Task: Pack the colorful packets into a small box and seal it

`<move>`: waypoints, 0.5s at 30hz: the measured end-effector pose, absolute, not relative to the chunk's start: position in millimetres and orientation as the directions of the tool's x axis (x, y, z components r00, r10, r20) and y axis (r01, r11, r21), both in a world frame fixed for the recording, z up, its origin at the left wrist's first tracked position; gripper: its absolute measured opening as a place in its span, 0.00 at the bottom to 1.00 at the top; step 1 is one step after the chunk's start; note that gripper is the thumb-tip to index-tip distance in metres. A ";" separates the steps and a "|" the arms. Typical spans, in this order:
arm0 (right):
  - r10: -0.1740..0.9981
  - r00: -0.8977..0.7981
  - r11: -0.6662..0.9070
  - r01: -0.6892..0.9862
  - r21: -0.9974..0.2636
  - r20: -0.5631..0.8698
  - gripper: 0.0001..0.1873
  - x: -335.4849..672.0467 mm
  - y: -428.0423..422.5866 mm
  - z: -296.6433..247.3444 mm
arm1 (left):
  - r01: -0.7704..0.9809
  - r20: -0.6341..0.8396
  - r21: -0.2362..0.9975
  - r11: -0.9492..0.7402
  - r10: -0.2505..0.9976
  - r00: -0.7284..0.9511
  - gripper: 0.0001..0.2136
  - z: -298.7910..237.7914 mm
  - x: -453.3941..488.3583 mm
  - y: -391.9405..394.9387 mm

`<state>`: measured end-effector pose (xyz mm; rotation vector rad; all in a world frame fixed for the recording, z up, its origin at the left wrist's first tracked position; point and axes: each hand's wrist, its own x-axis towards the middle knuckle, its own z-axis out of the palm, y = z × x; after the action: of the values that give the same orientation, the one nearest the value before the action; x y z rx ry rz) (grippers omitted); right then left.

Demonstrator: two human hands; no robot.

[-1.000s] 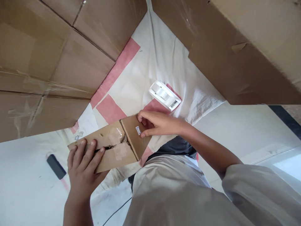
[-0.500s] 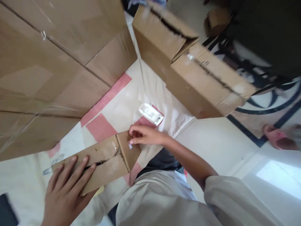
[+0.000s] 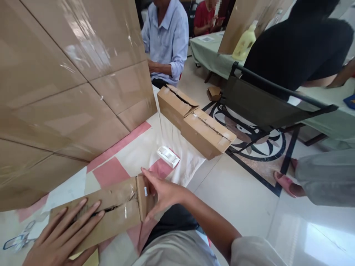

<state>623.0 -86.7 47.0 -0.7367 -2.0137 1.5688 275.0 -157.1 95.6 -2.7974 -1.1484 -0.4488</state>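
Left hand (image 3: 65,234) lies spread flat on the cardboard box (image 3: 122,218); right hand (image 3: 161,192), fingers extended, presses its end flap.

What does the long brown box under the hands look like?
The box is long, flat brown cardboard lying on a white-and-pink cloth. Its taped top seam is torn jaggedly, and a small white sticker sits on its end flap. The left hand lies flat on top; the right hand presses the end.

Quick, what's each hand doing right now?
Left hand: open, flat on the cardboard box.
Right hand: open, pressed against the box's end flap.
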 end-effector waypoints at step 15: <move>0.976 -0.178 0.171 0.294 -0.940 0.122 0.72 735.5 -209.6 57.1 | 0.641 0.687 0.153 -0.752 0.547 0.478 0.47 76.5 348.7 -163.9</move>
<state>735.5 -209.6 57.1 -1.2387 -1.6248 1.0445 348.7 -163.9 76.5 -2.5920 -1.0466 -1.1351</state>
